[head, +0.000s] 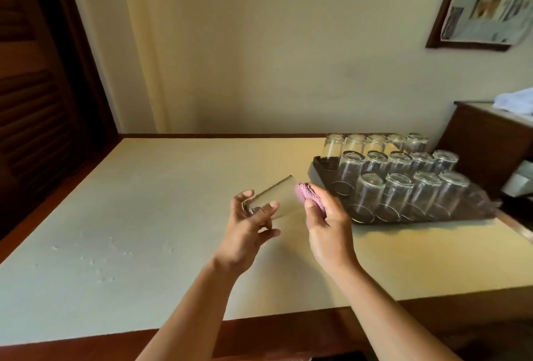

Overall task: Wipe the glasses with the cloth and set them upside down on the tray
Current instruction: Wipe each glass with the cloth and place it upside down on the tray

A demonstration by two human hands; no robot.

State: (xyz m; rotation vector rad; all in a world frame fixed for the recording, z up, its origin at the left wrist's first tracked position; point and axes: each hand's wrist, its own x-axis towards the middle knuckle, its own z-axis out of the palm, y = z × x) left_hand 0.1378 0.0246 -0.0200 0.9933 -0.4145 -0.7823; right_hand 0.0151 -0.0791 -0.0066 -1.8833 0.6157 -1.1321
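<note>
Above the table (144, 216), left of the tray (314, 171): one glass (277, 200) held on its side, cloth (305, 194) at its mouth.
Left hand (248, 233) grips the glass by its base end, fingers curled round it. Right hand (326, 230) clutches the pink cloth, bunched against the open rim. Tray holds three rows of upturned glasses (401, 179), mouths down, standing close together.

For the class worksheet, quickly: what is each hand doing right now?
Left hand: fingers grip the base end of a tilted glass.
Right hand: holds the pink cloth against the glass's open end.
</note>
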